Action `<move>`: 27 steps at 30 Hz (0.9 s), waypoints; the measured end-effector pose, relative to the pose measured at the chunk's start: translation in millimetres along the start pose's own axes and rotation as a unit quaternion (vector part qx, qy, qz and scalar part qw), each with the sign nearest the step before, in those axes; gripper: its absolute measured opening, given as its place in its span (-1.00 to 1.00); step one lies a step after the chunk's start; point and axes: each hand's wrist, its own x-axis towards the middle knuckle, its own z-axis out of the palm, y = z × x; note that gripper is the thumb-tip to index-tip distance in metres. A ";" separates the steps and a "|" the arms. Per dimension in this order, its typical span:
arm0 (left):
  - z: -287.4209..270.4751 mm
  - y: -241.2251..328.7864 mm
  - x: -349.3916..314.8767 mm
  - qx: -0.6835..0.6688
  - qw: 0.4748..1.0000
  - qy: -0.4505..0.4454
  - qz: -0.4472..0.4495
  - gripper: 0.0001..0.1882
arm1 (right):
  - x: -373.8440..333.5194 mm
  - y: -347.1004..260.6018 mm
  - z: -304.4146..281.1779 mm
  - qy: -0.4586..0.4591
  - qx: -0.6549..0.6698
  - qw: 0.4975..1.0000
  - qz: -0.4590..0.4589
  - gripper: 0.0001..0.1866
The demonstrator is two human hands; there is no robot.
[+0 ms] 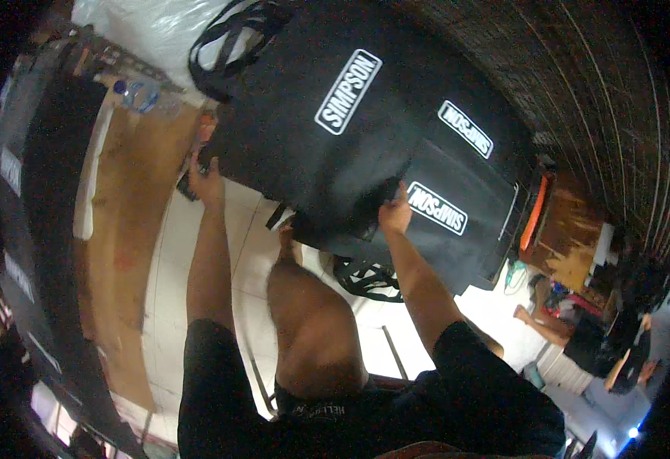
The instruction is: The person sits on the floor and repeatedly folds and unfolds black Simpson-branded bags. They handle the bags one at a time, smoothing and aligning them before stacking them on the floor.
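Observation:
A stack of large black fabric bags (335,145) with white label patches and black straps fills the upper middle of the view. My left hand (206,182) grips the stack's left edge. My right hand (394,214) holds the lower edge of the front bag (457,229). Both arms reach up from black short sleeves. My bare bent leg (312,321) rises between my arms, its foot (286,233) just under the bags. Loose black straps (365,275) hang below the stack.
A brown board (124,229) and dark fabric (44,176) lie on the left, with a plastic bottle (140,93) and clear plastic sheeting (143,27) above. White tiled floor (174,268) lies below. A brick wall (603,99) stands right; another person (580,329) sits lower right near an orange item (534,213).

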 end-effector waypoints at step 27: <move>-11.8 -21.2 -9.7 0.045 0.989 0.027 -0.142 -0.41 | -1.8 -12.1 -12.3 -0.033 0.057 0.996 0.054 -0.37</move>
